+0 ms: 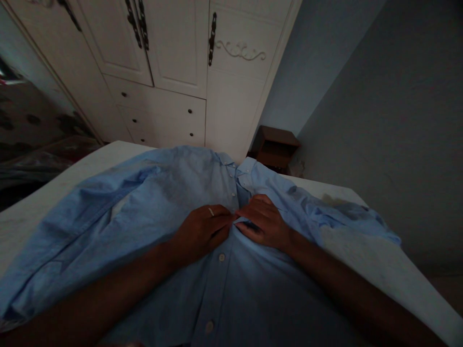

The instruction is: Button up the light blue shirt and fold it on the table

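A light blue button-up shirt (152,202) lies spread front-up on a white surface (383,265), collar toward the far end. My left hand (202,231), with a ring on one finger, pinches the left edge of the button placket at chest height. My right hand (265,221) pinches the opposite edge, fingertips meeting the left hand's. Two buttons (221,257) below the hands look fastened. The shirt's sleeves spread out to either side.
A white wardrobe (173,72) with dark handles and small drawers stands beyond the surface. A brown wooden stand (277,144) sits in the corner by a grey wall. Dark patterned fabric (36,125) lies at the left.
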Available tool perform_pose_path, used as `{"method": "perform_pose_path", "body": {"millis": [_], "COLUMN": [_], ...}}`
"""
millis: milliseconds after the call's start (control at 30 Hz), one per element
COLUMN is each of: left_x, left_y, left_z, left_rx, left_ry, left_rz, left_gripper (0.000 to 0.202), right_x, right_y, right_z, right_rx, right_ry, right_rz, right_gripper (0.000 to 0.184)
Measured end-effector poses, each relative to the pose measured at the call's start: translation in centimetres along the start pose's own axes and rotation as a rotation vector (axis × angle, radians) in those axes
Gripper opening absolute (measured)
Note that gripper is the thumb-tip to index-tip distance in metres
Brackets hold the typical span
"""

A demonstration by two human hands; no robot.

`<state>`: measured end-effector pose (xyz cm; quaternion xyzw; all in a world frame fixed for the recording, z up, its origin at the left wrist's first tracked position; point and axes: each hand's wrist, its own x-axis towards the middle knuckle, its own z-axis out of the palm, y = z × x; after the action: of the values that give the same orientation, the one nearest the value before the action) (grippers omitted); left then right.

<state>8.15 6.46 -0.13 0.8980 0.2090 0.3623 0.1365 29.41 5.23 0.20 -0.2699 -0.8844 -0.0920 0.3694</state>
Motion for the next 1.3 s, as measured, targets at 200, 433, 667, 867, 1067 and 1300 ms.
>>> {"method": "perform_pose_path", "body": {"millis": [200, 433, 667, 867, 1067, 1300], "left_x": [-0.27, -0.28, -0.05, 0.01, 0.17, -0.07], "left_y": [0.31, 0.29, 0.29, 0.43, 0.40, 0.31], "left_z": [0.01, 0.16, 0.08, -0.08, -0.11, 0.06], "left_rx": [0.120, 0.060, -0.034, -0.051, -0.042, -0.037], "left_ry": [0.110, 0.123, 0.116, 0.079, -0.003, -0.018], "left_rz": [0.080, 0.020, -0.054, -0.215, -0.195, -0.176], "left_gripper": [0.021, 0.022, 0.020, 0.014, 0.015, 0.018], "right_x": [-0.04, -0.20, -0.20, -0.04, -0.21, -0.13], "right_y": [-0.28, -0.44, -0.29, -0.22, -0.04, 0.02], "right_z": [-0.10, 0.06, 0.31, 0.43, 0.45, 0.28], "right_rx": [-0.067, -0.082, -0.045, -0.031, -0.038, -0.004], "right_ry": [0.092, 0.108, 0.110, 0.139, 0.075, 0.026], "right_rz": [-0.071, -0.050, -0.035, -0.039, -0.033, -0.009], "right_gripper": [0.030, 0.027, 0.011, 0.014, 0.011, 0.007]}}
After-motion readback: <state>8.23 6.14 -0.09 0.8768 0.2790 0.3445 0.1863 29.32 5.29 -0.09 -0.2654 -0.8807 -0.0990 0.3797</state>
